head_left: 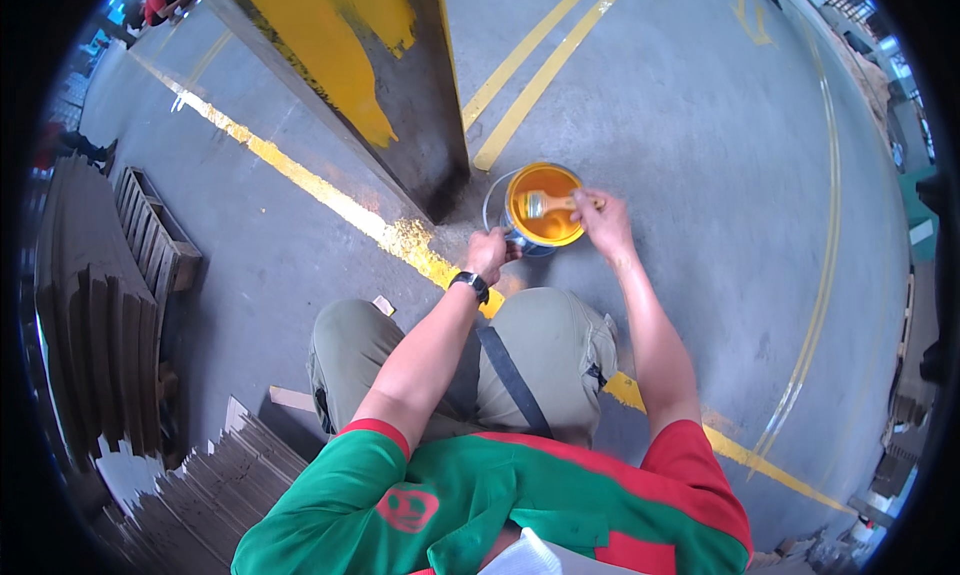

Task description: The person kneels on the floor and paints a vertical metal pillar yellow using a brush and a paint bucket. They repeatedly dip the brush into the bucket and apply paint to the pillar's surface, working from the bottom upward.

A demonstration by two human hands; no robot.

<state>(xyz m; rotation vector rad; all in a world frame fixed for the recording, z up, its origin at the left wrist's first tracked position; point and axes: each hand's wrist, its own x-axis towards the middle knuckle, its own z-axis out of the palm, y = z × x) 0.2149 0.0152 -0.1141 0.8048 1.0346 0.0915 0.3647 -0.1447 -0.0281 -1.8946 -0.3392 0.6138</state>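
A round paint bucket (pixel 517 237) with yellow paint inside stands in front of me, its wire handle looped out on the left. My left hand (pixel 488 254) is closed on the bucket's lower left side. In my right hand (pixel 605 224) is a paintbrush (pixel 548 204), gripped by its wooden handle. The brush lies across the mouth of the bucket, bristles pointing left; whether they touch the paint I cannot tell. Just beyond, to the left, rises a dark steel column (pixel 425 105), partly coated in yellow paint with a ragged lower edge.
A worn yellow line (pixel 330 197) crosses the grey floor diagonally under my knees. Wooden pallets (pixel 160 240) and stacked brown cardboard sheets (pixel 95 305) stand at the left. More cardboard (pixel 225 490) lies at the lower left. Another person (pixel 165 3) crouches at the far upper left.
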